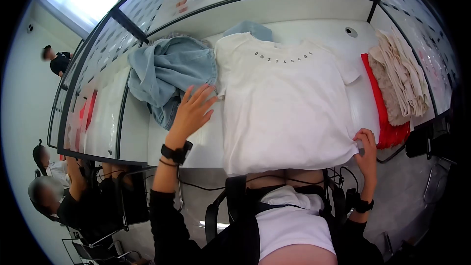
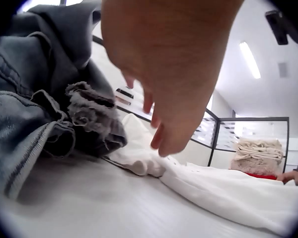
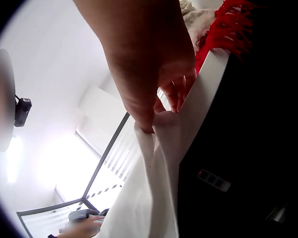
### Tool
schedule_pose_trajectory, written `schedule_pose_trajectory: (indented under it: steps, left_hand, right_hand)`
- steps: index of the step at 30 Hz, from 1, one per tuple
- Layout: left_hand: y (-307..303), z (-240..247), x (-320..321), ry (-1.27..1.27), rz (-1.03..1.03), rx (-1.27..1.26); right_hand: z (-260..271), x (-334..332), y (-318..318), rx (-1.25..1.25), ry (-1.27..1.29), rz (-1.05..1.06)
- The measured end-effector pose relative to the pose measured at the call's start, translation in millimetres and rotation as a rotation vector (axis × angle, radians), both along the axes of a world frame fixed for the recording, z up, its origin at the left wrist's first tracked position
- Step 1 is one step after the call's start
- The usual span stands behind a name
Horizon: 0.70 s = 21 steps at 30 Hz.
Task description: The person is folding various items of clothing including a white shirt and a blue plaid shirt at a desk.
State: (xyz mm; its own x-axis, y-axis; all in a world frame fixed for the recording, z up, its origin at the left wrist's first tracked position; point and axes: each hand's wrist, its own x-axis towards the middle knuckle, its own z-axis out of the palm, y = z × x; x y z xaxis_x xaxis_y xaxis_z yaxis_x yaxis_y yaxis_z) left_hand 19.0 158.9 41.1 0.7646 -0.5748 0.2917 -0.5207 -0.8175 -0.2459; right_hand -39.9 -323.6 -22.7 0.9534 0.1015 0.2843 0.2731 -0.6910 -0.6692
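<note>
A white T-shirt (image 1: pixel 289 103) with a curved row of printed characters at its neckline lies spread flat on the white table, its hem toward me. My right hand (image 1: pixel 367 153) pinches the shirt's right bottom corner; in the right wrist view the white cloth (image 3: pixel 151 163) hangs in folds from thumb and fingers. My left hand (image 1: pixel 194 110), fingers spread and holding nothing, hovers by the shirt's left sleeve. Just beyond it lies a crumpled heap of light blue denim (image 1: pixel 169 68). The left wrist view shows frayed denim edges (image 2: pixel 92 111) beside that hand.
A folded stack of beige cloth (image 1: pixel 400 78) sits at the right over a red fringed cloth (image 1: pixel 398 135). More blue fabric (image 1: pixel 250 30) shows behind the shirt's collar. Framed panels (image 1: pixel 260 7) enclose the table's back and sides. Other people (image 1: pixel 54 196) sit at the left.
</note>
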Motion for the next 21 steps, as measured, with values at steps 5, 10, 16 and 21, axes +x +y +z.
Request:
schedule_pose_trajectory:
  steps: [5,10,16,21]
  left_hand:
    - [113.8,-41.6,64.2,0.179,0.331,0.173]
    - [69.2,-22.3,60.3,0.246,0.454,0.01]
    - [6.4,-19.5,31.0,0.245,0.157,-0.273]
    - [-20.4,-19.6,22.6,0.262,0.138,-0.295]
  right_hand:
    - [3.8,-3.2,-3.8,-0.049,0.007,0.024]
    - [6.4,-6.0,-2.3,-0.018,0.022,0.015]
    - [8.3,-2.5,-6.2,-0.028,0.02,0.053]
    - [8.5,-2.1,-8.8,-0.013,0.036,0.076]
